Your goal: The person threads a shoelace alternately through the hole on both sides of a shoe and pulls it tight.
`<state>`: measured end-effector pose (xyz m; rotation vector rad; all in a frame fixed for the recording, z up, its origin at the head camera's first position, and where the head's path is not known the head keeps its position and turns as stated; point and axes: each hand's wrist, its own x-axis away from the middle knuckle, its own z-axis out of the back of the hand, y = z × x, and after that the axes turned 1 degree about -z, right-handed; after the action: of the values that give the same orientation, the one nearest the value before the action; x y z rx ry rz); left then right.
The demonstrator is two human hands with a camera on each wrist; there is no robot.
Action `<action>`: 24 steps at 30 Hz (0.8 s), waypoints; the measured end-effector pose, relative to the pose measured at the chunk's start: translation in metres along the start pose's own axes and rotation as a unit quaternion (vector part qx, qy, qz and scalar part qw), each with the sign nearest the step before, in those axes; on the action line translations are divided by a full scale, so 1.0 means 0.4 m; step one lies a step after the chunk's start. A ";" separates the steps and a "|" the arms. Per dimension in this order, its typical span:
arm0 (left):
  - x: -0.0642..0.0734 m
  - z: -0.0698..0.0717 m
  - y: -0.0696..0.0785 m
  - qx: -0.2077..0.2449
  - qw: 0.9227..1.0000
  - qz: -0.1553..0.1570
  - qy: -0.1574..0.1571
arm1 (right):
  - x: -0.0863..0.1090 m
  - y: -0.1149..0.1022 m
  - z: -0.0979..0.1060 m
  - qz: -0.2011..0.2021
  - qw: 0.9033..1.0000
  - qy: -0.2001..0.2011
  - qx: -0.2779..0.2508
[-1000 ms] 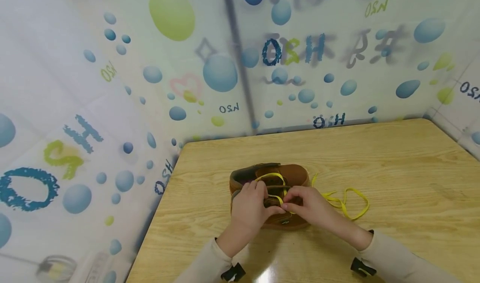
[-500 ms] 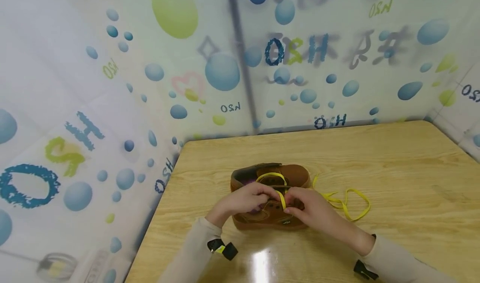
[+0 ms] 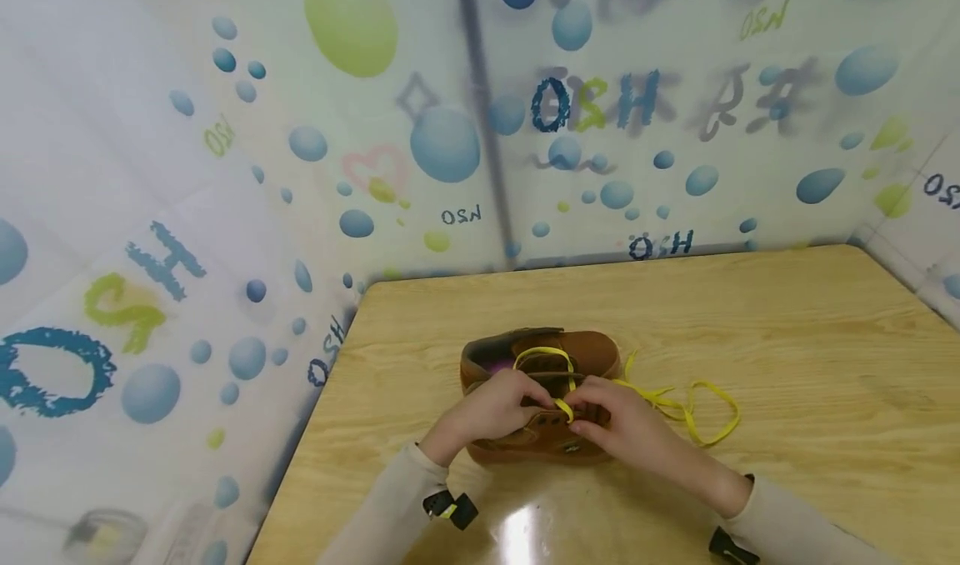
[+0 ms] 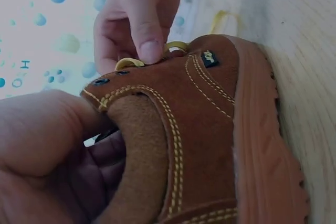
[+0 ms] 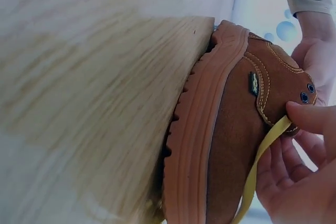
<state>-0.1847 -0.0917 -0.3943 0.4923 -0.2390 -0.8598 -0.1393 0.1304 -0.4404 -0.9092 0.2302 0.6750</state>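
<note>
A brown suede shoe (image 3: 596, 352) with yellow stitching lies on the table, toe to the right. My left hand (image 3: 487, 408) holds the near edge of its opening; in the left wrist view the thumb lies outside the eyelet flap and the fingers (image 4: 102, 163) reach inside. Over the lace holes, my right hand (image 3: 630, 422) pinches a yellow shoelace (image 5: 260, 156) between thumb and fingers. A short loop of that lace bulges up at the near eyelet row. Two dark-rimmed eyelets (image 5: 304, 97) hold no lace. Another lace stretch arcs across the tongue.
The loose lace end (image 3: 726, 432) curls on the wooden table (image 3: 810, 348) right of the toe. A curtain-like wall (image 3: 390, 132) with printed bubbles stands behind and to the left. Black straps (image 3: 453, 508) sit on both sleeves.
My left hand has drawn back left from the eyelets to the shoe's opening. The lace loop stood up taller half a second ago and is smaller now. My right hand stays nearly in place.
</note>
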 end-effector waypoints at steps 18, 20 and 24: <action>0.014 -0.018 -0.002 0.086 0.992 0.061 0.073 | -0.009 -0.025 0.048 -0.006 0.947 -0.074 -0.312; 0.027 -0.007 -0.003 0.122 0.985 0.091 0.086 | -0.009 -0.021 0.045 0.013 0.949 -0.047 -0.310; 0.061 0.031 -0.008 0.227 0.959 0.119 0.122 | 0.001 -0.015 0.035 -0.017 0.980 -0.008 -0.198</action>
<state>-0.1762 -0.1160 -0.3851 0.9717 -0.2623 -0.4983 -0.1364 0.1390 -0.4284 -1.2851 0.0639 0.7095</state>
